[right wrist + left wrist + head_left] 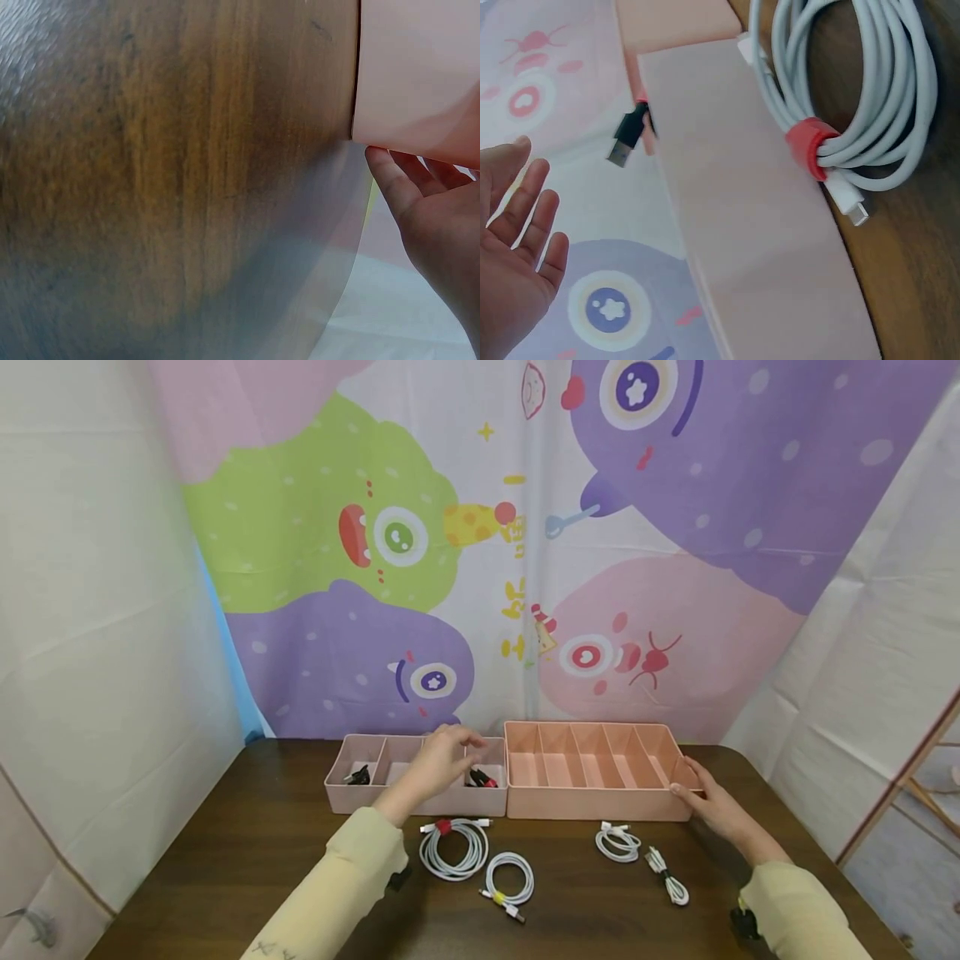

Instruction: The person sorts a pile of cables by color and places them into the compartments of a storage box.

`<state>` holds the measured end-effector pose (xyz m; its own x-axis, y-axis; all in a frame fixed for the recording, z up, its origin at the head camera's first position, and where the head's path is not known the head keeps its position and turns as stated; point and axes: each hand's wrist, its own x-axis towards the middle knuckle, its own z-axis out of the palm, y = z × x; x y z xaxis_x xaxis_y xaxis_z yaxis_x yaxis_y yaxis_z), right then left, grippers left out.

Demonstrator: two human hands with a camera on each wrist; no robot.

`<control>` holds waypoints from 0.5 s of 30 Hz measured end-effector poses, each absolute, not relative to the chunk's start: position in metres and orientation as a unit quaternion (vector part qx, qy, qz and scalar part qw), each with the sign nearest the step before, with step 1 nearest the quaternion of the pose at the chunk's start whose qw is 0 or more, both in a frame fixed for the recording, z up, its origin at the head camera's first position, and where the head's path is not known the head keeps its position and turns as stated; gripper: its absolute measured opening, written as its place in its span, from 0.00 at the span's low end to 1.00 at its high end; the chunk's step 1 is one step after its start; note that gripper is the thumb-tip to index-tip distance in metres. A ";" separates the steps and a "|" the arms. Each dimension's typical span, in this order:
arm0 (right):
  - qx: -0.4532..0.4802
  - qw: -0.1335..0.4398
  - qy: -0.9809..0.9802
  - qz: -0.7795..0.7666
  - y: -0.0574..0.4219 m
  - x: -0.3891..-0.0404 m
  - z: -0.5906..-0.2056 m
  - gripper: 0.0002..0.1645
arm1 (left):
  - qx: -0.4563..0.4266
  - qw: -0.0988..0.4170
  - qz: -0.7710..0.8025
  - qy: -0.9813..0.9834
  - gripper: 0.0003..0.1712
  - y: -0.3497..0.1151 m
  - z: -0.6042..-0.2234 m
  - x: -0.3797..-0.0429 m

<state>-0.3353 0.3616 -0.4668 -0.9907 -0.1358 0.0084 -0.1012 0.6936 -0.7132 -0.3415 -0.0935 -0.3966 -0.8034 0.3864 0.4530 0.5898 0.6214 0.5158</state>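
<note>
My left hand (pixel 444 758) hangs over the pale pink divided box (pixel 420 800), fingers loosely spread and holding nothing. Below it, a black cable with red parts (pixel 482 778) lies in the rightmost compartment; its USB plug (pixel 628 135) pokes past the rim in the left wrist view. The leftmost compartment holds a black cable (pixel 360 775). My right hand (pixel 716 806) touches the right end of the peach divided box (pixel 596 804), thumb by the front corner and fingers nearly straight along the end wall. Its slots hold nothing visible.
In front of the boxes lie a coiled white cable with a red tie (pixel 454 852), a smaller coil with a yellow tie (pixel 510 878), a white coil (pixel 618 842) and a white cable with a black tie (pixel 667 877). A cartoon curtain (pixel 495 568) hangs behind the dark wooden table (pixel 247 860).
</note>
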 end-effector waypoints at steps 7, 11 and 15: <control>-0.068 0.023 0.920 -0.386 0.361 -0.334 -0.466 0.48 | -0.260 0.169 -0.353 -0.883 0.12 -0.098 -0.387 -0.331; -0.071 0.022 0.920 -0.384 0.361 -0.334 -0.465 0.48 | -0.250 0.182 -0.364 -0.878 0.12 -0.102 -0.382 -0.326; -0.073 0.020 0.921 -0.381 0.361 -0.334 -0.465 0.48 | -0.244 0.203 -0.373 -0.872 0.13 -0.107 -0.378 -0.322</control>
<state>-0.3337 0.3605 -0.4652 -0.9886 -0.1494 0.0176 -0.1181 0.6986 -0.7057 -0.3223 -0.1068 -0.3776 -0.7984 0.2742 0.5360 0.5771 0.6024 0.5514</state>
